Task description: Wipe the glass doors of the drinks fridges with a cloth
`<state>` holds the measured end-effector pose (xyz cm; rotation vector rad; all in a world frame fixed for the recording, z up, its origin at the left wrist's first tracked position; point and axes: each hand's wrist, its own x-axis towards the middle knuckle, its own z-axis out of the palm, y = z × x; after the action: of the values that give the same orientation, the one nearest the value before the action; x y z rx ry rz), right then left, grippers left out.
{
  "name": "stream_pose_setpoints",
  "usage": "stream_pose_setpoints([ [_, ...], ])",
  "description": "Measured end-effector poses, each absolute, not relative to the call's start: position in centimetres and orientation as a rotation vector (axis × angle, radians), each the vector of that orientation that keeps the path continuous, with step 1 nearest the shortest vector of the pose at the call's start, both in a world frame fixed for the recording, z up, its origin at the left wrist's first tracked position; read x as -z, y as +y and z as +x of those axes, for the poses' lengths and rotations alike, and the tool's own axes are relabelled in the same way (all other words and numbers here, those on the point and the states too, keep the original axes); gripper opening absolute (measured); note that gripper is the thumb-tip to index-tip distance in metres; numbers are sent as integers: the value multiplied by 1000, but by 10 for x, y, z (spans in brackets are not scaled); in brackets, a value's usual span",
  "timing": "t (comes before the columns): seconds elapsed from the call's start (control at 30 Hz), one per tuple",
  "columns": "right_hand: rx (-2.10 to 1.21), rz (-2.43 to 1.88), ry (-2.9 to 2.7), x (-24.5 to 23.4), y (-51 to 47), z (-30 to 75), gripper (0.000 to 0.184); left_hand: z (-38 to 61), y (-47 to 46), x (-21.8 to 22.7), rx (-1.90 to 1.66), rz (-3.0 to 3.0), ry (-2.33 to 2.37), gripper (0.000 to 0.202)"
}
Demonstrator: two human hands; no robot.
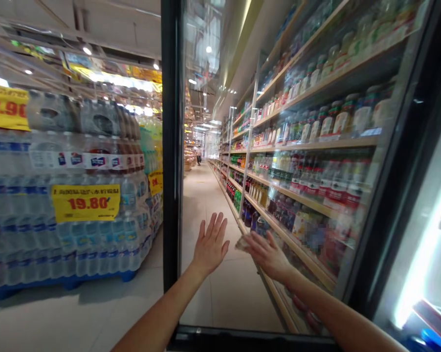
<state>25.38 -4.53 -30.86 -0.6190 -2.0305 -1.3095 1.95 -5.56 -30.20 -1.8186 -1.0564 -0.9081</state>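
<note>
Glass door (220, 146) of a shop fridge stands swung open across the aisle (106, 308). Left hand (210, 244), fingers spread wide, lies flat on the pane, seemingly to steady it. Right hand (270, 255) holds a small crumpled cloth (243, 242) against the glass beside it.

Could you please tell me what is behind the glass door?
Through the glass door, shelves of bottled drinks and the aisle floor show. The left hand and right hand hide a little behind them.
</note>
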Motion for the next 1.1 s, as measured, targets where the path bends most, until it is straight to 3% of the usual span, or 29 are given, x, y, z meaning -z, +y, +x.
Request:
stream_pose_setpoints([
  [0.23,1226,-946,-1635,272,-41,267,37,38,-52,298,942,-1842,-986,54],
  [0.43,1252,-723,-1975,322,-51,277,37,45,-50,301,942,-1845,-1024,53],
  [0.67,1203,-1043,-1535,286,-43,272,37,45,-46,304,948,-1788,-993,54],
  [0.8,1239,-843,-1730,312,-42,281,35,45,-46,303,981,-1780,-982,51],
  [1.0,995,-1297,-1086,311,-37,345,51,47,-43,306,1008,-1765,-982,51],
  [1.1,972,-1273,-1117,299,-37,319,52,49,-41,307,1019,-1744,-972,54],
])
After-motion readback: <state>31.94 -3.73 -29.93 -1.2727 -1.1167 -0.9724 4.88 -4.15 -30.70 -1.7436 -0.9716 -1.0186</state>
